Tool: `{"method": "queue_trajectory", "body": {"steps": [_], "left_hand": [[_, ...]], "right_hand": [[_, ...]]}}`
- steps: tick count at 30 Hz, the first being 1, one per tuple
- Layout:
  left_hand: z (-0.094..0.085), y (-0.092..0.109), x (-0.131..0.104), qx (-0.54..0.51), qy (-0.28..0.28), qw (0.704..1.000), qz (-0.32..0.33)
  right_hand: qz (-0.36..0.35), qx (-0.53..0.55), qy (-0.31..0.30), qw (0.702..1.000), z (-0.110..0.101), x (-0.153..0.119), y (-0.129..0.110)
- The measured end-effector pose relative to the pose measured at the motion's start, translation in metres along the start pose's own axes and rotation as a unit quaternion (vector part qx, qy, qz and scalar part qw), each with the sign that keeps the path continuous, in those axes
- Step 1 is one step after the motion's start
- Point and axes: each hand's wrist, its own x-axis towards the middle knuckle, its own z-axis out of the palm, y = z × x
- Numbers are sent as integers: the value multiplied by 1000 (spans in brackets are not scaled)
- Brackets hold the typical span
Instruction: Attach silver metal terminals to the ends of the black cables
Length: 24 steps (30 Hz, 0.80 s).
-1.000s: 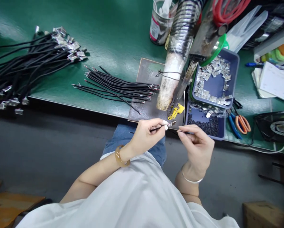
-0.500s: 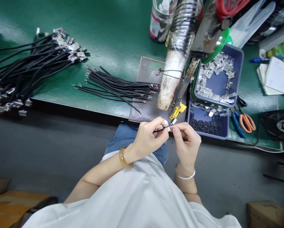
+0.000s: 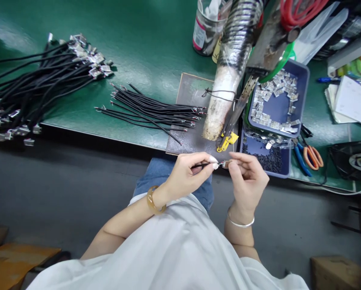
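Note:
My left hand [image 3: 195,171] is closed in a pinch around a thin black cable [image 3: 201,165], just behind its end. A small metal connector [image 3: 226,164] sits at that end, with short wires showing beside my left fingertips. My right hand [image 3: 248,175] has its thumb at the connector's far end and its index finger raised a little above; the other fingers are curled. Both hands are over my lap at the table's front edge. A yellow-tipped tool [image 3: 227,141] on a metal holder is just above them.
Loose black cables [image 3: 150,106] lie partly on a dark board [image 3: 186,94]. A bundle of cables with connectors [image 3: 86,56] is at left. A wrapped duct [image 3: 221,94] hangs low. At right are a bin of connectors [image 3: 302,86], a lower bin [image 3: 285,165] with small black pieces, and pliers [image 3: 311,157].
My right hand has shifted right, from the wires near the cable's end to the connector's far end. The connector, tilted upward before, now points right. My left hand keeps its pinch.

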Motion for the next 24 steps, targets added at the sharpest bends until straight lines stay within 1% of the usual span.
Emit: {"method": "queue_trajectory", "body": {"steps": [2,4,6,7,9,13,15,17,20,22,24], "left_hand": [[-2,2,1,16,3,1000,26],[-5,3,0,58,11,995,81],[-7,3,0,99,16,988,115],[-7,2,-1,108,19,987,117],[-7,1,-1,100,31,990,94],[-6,-3,1,55,53,996,40],[-6,-4,3,48,57,997,24],[-6,-4,5,49,58,997,19],[-4,-4,8,51,56,997,27],[-2,-4,10,54,62,996,39],[0,-5,11,67,71,994,50]], "right_hand": [[3,9,-34,999,1,2,-2],[-31,-15,-40,999,2,3,-4],[-77,-67,-35,994,4,3,-7],[-93,-88,-32,991,5,3,-8],[-93,-91,-22,991,5,3,-10],[-51,39,40,997,2,0,-13],[-44,60,65,995,1,-2,-14],[-60,15,74,995,2,-4,-15],[-139,-80,59,985,6,-4,-13],[-180,-105,34,977,11,-2,-10],[-185,-100,21,977,15,-1,-6]]}}
